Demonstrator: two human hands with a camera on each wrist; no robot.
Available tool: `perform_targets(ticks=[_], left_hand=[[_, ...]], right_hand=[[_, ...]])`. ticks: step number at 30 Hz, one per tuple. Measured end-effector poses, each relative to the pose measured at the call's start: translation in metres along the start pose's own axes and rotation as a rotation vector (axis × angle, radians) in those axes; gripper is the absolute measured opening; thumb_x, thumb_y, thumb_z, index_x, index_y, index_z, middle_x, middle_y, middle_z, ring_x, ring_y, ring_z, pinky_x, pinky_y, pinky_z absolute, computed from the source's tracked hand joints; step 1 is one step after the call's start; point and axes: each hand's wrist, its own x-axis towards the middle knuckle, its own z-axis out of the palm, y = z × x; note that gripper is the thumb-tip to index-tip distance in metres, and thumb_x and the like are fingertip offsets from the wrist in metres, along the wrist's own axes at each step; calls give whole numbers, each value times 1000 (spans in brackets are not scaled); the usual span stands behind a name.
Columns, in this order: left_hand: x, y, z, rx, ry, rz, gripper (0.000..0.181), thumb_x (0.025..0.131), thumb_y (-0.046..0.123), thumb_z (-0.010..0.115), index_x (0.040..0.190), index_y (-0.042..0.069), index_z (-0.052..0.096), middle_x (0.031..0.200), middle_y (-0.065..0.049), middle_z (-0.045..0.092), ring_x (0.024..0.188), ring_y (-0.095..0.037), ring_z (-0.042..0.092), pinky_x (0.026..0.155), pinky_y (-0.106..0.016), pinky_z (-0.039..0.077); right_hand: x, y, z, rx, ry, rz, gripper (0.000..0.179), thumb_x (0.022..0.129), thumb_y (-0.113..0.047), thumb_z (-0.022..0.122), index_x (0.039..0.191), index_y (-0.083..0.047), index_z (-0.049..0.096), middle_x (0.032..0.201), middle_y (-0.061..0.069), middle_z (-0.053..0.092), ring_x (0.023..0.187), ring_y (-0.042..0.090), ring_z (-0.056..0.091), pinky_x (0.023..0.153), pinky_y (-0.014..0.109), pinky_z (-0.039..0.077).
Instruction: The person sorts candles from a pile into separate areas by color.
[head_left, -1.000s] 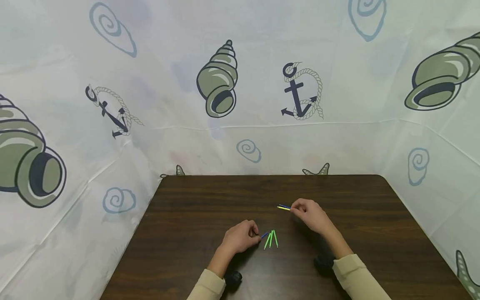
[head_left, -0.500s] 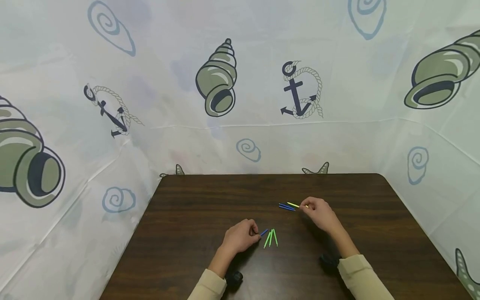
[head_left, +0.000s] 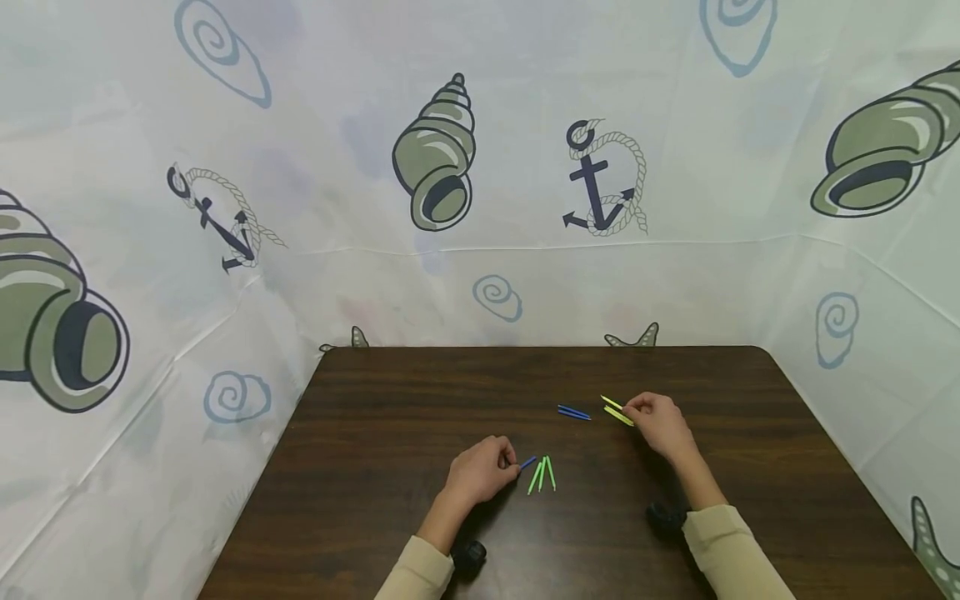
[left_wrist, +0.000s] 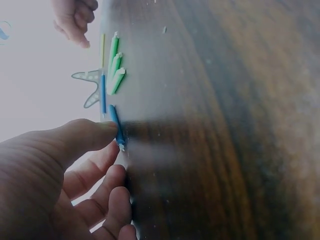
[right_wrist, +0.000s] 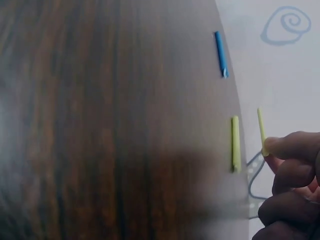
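In the head view my left hand (head_left: 482, 470) pinches a blue birthday candle (left_wrist: 115, 120) between thumb and index finger, low over the table. Just right of it lie several green candles (head_left: 542, 475), fanned out with their wicks showing in the left wrist view. Farther back, my right hand (head_left: 660, 422) holds a thin yellow candle (right_wrist: 260, 122) by one end, raised off the tabletop. Close beside that candle, more yellow (head_left: 618, 416) lies on the table; whether it is one candle or two is hard to tell. Two blue candles (head_left: 573, 412) lie side by side to its left.
The dark wood table (head_left: 390, 400) has its back edge against a white cloth (head_left: 337, 167) printed with shells and anchors. Cloth also hangs at both sides. A black wrist device (head_left: 469, 558) sits below the left wrist, another (head_left: 664, 517) below the right.
My right hand has moved right, away from the blue pair, carrying a yellow candle over beside the other yellow. My left hand has stayed in place with its blue candle.
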Motion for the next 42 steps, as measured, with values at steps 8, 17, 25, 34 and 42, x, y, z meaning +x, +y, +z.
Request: perform_targets(ticks=[8,17,25,34,42], left_hand=[[0,0,0,9,7,0,16,96,31,81,91,26,67,84,11,56,69,-5,51,66,-34,43],[-1,1,0,15,2,7,15,97,30,80,92,25,67,84,11,57,70,-6,51,66,-34,43],[-1,0,0,19,4,1,13,97,29,79,92,26,68,84,11,57,69,-6,51,66,-34,42],[1,0,1,19,1,8,13,98,28,78,91,27,67,84,11,56,69,-6,51,65,-32,42],[2,1,0,40,-17,-15,13,98,28,78,90,26,67,84,11,57,68,-6,51,65,-33,43]], right_hand=[[4,8,0,-11,-8,31,29,107,-23,63,114,1,76,109,20,74,90,28,64,77,44,51],[4,9,-2,0,-26,53,31,107,-21,60,116,4,76,116,24,73,93,30,63,79,43,51],[4,7,-2,-9,-38,78,30,106,-21,60,114,2,77,116,23,73,91,29,62,77,40,49],[7,9,-3,12,-49,84,30,104,-19,61,113,5,76,104,19,72,85,27,59,69,34,46],[5,8,-3,46,-39,93,37,106,-27,62,117,6,75,105,18,72,86,26,61,70,33,47]])
